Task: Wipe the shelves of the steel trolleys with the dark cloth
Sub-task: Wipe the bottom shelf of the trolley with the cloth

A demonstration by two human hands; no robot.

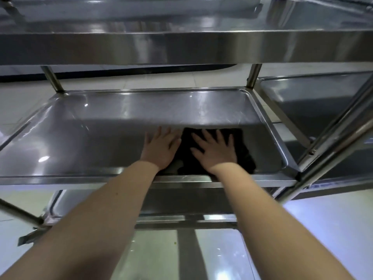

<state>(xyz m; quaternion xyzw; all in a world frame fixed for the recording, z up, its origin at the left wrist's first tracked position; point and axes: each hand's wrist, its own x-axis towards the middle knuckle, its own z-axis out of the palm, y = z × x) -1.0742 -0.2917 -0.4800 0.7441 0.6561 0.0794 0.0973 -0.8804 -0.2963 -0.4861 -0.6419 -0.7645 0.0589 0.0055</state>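
lying crosswise on shelf [80,138] — dark cloth [243,146] under left hand [161,150], right hand [216,152]

The middle shelf [90,142] of the steel trolley is a shallow tray with a raised rim, its bare metal shiny and streaked with reflections. The dark cloth [186,147] lies spread on it toward the near right corner, reaching the front rim. The right hand [215,152] lies flat on the cloth, and the left hand [161,150] lies flat at its left edge.
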